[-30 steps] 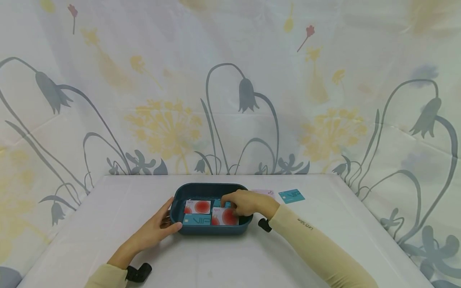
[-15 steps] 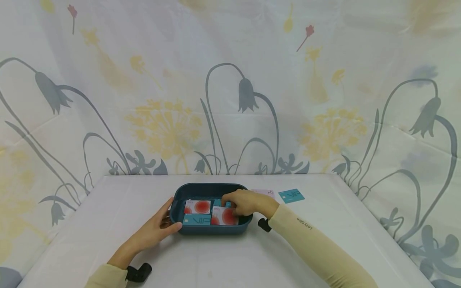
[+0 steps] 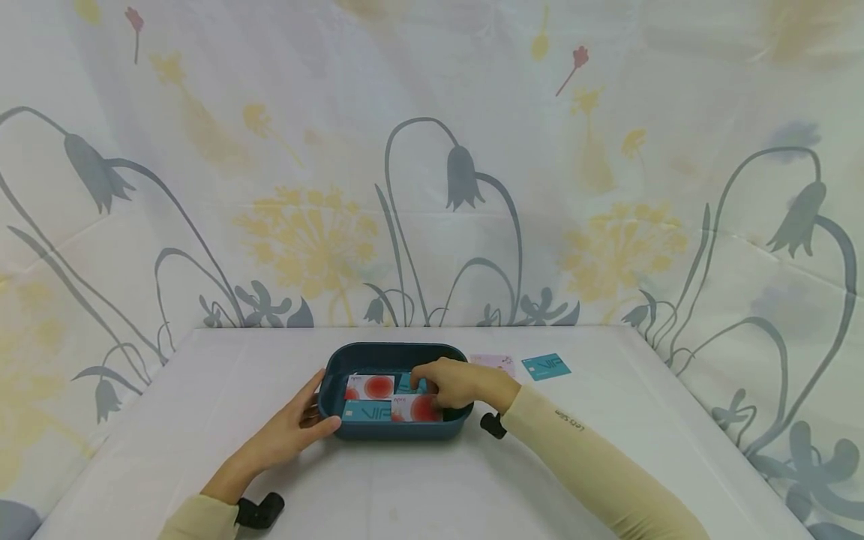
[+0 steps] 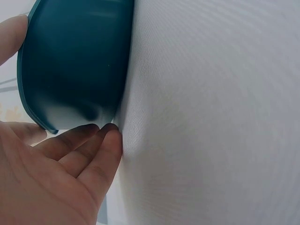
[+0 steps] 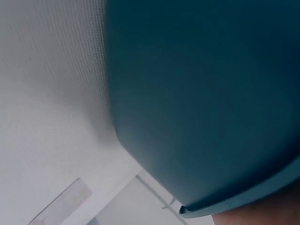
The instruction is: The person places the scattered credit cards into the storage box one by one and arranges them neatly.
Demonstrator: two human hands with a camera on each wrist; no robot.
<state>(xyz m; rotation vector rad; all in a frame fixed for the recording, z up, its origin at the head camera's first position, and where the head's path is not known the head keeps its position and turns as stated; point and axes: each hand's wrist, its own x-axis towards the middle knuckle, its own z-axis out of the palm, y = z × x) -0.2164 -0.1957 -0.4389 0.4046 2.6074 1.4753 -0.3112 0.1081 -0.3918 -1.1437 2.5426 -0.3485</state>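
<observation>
A dark teal plastic tray (image 3: pixel 394 431) with deep walls stands on the white table. My left hand (image 3: pixel 289 433) grips its left end, thumb at the near rim and fingers against the outer wall, as the left wrist view also shows. My right hand (image 3: pixel 462 381) reaches over the right rim, fingers bent down, and holds a white card with red circles (image 3: pixel 412 409) at its right side. That card overlaps a blue VIP card (image 3: pixel 364 411). Behind lie another red-circle card (image 3: pixel 370 387) and a blue card (image 3: pixel 405 382), partly covered by my right fingers.
Right of the tray, on the table (image 3: pixel 405 495), lie a pale pink card (image 3: pixel 493 363) and a blue VIP card (image 3: pixel 546 367). A floral cloth (image 3: pixel 432 255) hangs behind the table's far edge. The right wrist view mostly shows the tray's outer wall (image 5: pixel 201 103).
My right hand has shifted slightly left with the red-circle card, which has slid left and a little nearer, over the VIP card's right end. My left hand has stayed still.
</observation>
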